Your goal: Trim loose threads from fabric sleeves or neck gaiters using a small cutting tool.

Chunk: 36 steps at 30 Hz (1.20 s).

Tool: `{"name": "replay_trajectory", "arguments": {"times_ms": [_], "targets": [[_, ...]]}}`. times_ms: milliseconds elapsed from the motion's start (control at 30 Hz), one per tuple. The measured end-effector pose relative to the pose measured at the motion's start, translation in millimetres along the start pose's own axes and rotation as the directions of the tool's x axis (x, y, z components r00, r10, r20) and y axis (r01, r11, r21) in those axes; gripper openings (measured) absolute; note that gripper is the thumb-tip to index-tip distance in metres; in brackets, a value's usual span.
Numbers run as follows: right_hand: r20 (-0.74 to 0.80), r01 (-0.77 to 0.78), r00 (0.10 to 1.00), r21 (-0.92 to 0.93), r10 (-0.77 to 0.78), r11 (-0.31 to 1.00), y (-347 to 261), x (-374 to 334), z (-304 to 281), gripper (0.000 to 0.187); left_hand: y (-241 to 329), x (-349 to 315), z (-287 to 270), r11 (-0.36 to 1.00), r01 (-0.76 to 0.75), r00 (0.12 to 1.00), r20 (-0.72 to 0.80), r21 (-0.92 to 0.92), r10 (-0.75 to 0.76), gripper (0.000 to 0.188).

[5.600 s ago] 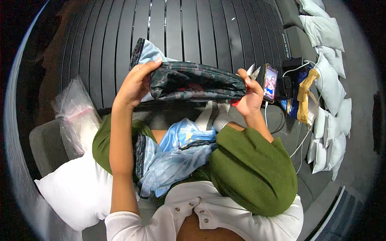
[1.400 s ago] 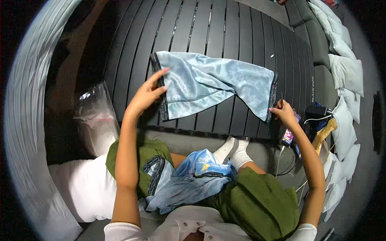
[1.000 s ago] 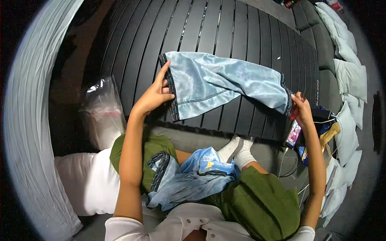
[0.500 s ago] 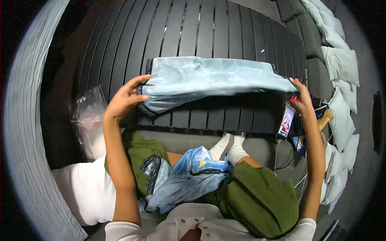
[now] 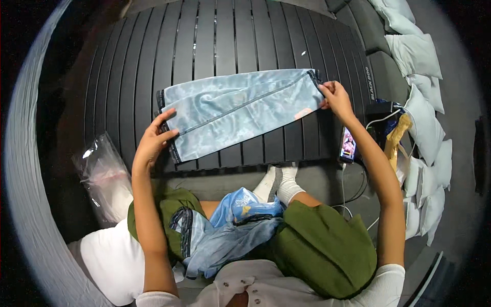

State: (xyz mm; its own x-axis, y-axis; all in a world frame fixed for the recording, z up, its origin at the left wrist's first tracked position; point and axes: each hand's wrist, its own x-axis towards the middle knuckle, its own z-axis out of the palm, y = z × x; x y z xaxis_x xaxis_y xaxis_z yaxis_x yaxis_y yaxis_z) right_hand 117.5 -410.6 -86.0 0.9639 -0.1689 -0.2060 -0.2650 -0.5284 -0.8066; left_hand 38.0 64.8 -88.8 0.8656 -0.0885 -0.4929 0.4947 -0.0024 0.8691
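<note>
The pale blue garment (image 5: 230, 117) lies in the middle of the frame, spread lengthwise across the dark slatted table (image 5: 225, 51), its wider end at the left and its narrower end at the upper right. The left hand (image 5: 149, 142) is spread, thumb and forefinger apart, resting on the dark hem at the left end; the right hand (image 5: 335, 102) is closed, pinching the dark-edged right end. The cloth looks light, thin and soft, with a sheen that suggests it is a little slippery and creases easily; nothing about it seems fragile. The hems look firmer, so the corners there seem the best places to hold. A clear plastic bag (image 5: 105, 174) sits at the left of the frame, its contents hard to tell. At the right, a blue-and-gold packet (image 5: 396, 135) lies near the phone (image 5: 348, 143), and whether it holds anything is unclear
</note>
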Motion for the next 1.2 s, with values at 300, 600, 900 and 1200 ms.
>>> {"name": "replay_trajectory", "arguments": {"times_ms": [300,600,900,1200], "targets": [[-0.091,0.329,0.898,-0.509,-0.430,0.795,-14,-6,29,0.020,-11,6,21,0.947,-0.147,0.988,-0.093,-0.285,0.125,0.065],[0.329,0.541,0.803,-0.053,-0.496,0.840,-57,-95,118,0.020,-30,-6,22,0.551,-0.123,0.978,-0.195,-0.825,-0.073,0.029],[0.532,0.563,0.678,0.068,-0.507,0.824,-69,-142,144,0.028,-14,-16,59,0.930,0.201,0.979,0.044,-0.308,-0.197,0.014],[0.518,0.323,0.755,0.239,-0.402,0.916,-56,-174,144,0.022,-17,-10,63,0.932,0.194,0.980,0.011,-0.306,-0.200,0.032]]}}
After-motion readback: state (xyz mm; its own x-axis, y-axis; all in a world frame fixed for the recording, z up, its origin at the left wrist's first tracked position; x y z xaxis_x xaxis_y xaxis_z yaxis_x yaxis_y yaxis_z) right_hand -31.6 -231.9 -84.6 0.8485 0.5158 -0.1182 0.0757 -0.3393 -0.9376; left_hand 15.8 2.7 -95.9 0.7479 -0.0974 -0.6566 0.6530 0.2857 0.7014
